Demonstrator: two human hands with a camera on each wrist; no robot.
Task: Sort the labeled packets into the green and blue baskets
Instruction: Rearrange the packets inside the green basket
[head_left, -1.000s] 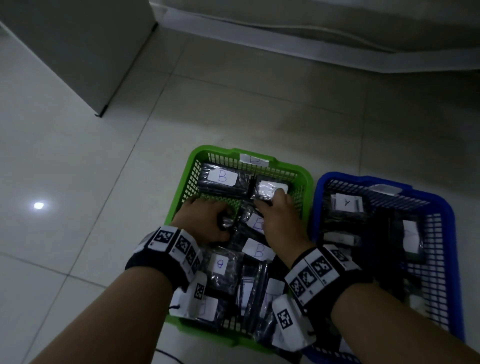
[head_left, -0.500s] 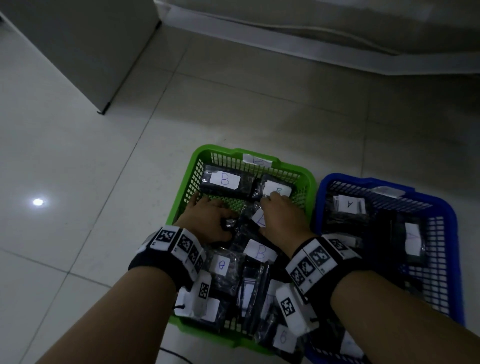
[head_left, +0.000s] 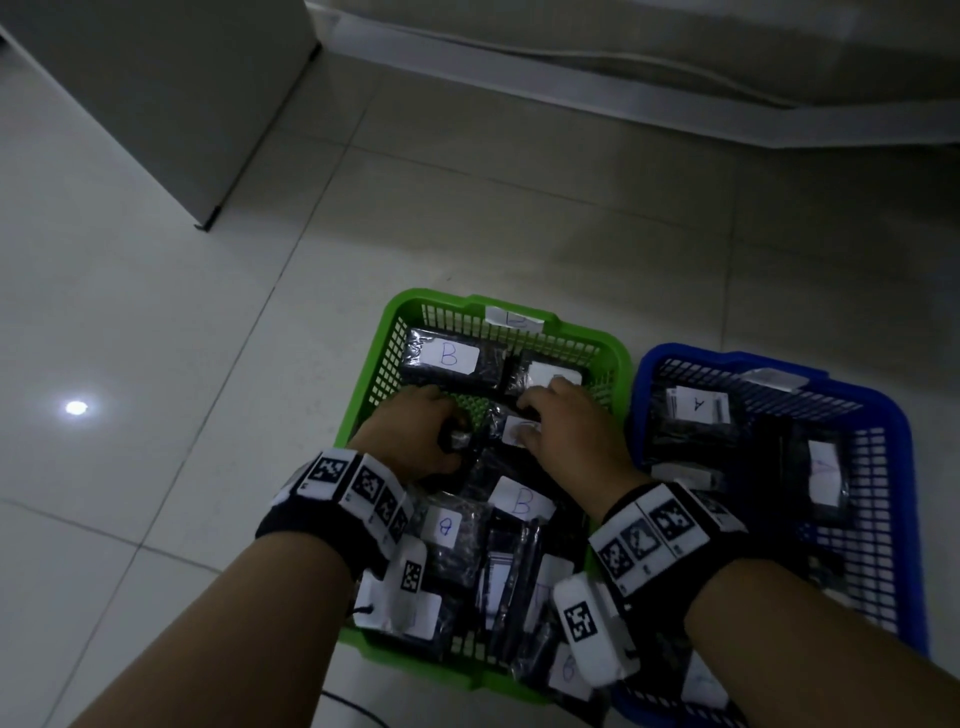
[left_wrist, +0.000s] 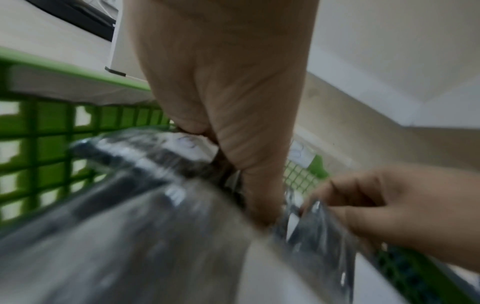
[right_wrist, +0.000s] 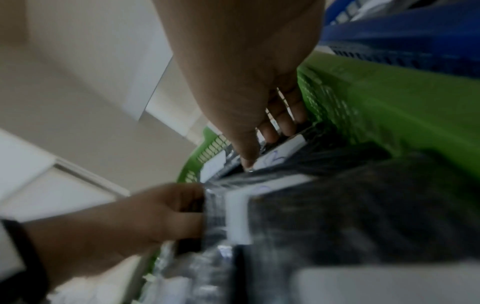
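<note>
Both hands are inside the green basket (head_left: 396, 318), which is full of dark plastic packets with white labels marked B (head_left: 449, 357). My left hand (head_left: 447, 439) has its fingers curled round the edge of a dark packet (left_wrist: 155, 156) in the basket's middle. My right hand (head_left: 535, 415) pinches a labelled packet (right_wrist: 272, 160) just beside it, thumb (right_wrist: 246, 158) on the label. The two hands are nearly touching. The blue basket (head_left: 641, 374) stands right of the green one and holds packets labelled A (head_left: 697, 405).
Both baskets sit side by side on a pale tiled floor (head_left: 156, 338). A grey cabinet (head_left: 156, 93) stands at the far left and a white ledge (head_left: 623, 93) runs along the back. More packets (head_left: 519, 501) lie stacked under my wrists.
My right hand has drawn back from the far-right packet to the one in the basket's middle. The left hand has stayed put, closing on the packet edge.
</note>
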